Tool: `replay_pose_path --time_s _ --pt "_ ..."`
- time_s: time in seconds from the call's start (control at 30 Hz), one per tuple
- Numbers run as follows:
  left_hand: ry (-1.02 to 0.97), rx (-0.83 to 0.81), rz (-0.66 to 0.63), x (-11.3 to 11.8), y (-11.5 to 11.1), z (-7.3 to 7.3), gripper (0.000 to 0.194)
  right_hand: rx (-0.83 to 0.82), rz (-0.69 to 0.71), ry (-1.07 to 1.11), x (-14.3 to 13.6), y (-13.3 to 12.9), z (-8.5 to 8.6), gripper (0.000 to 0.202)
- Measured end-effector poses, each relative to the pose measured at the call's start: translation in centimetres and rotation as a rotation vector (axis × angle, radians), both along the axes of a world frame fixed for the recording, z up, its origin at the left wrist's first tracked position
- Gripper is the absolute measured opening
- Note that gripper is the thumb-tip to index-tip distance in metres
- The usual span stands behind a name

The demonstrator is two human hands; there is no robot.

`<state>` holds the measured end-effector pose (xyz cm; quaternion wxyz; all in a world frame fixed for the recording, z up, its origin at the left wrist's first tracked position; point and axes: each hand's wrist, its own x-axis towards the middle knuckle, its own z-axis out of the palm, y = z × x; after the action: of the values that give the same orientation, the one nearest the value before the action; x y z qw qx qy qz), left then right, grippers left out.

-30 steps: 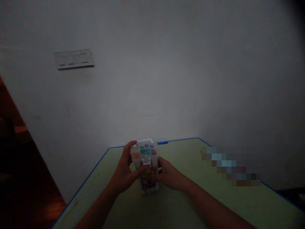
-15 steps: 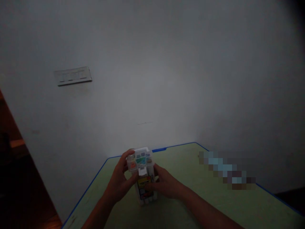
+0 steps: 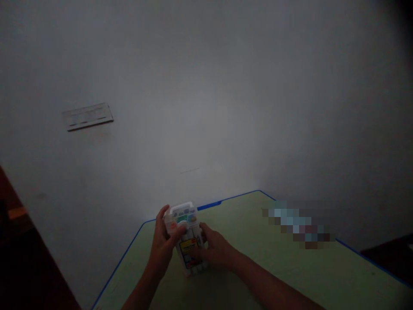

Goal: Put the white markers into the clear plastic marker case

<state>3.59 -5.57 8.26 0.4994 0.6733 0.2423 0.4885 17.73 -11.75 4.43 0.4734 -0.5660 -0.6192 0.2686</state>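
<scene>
Green tabletop (image 3: 238,232) is lying beneath a clear case (image 3: 192,232), long axis near-upright, lid end leaning left. Fingers of left hand (image 3: 163,243) and right hand (image 3: 219,249) are grasping it; yellow-black label (image 3: 186,246) is showing unreadable print.

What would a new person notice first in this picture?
The eye would probably go first to the clear plastic case, held between the left hand and the right hand above the green table. Next comes the pale switch panel, on the wall at upper left.
</scene>
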Motion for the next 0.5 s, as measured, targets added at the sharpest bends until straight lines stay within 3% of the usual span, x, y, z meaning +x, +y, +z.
replay_pose_path --time_s 0.07,0.13,0.2,0.4,0.5 --pt "0.112 0.002 -0.056 -0.2 1.1 -1.8 0.074 -0.017 -0.068 -0.085 0.0 0.2 -0.5 0.063" --pt "0.271 -0.050 -0.163 -0.4 2.9 -3.4 0.061 -0.034 -0.147 -0.182 0.1 0.5 -0.8 0.066" --pt "0.314 -0.055 -0.180 -0.4 5.5 -4.6 0.048 -0.074 -0.204 -0.271 0.2 0.6 -0.9 0.068" --pt "0.223 -0.089 -0.022 1.4 14.6 -5.1 0.059 -0.150 -0.200 -0.394 0.3 0.2 -0.1 0.068" --pt "0.213 -0.103 0.023 2.6 18.1 -5.2 0.062 -0.158 -0.185 -0.441 0.1 0.4 0.0 0.066"
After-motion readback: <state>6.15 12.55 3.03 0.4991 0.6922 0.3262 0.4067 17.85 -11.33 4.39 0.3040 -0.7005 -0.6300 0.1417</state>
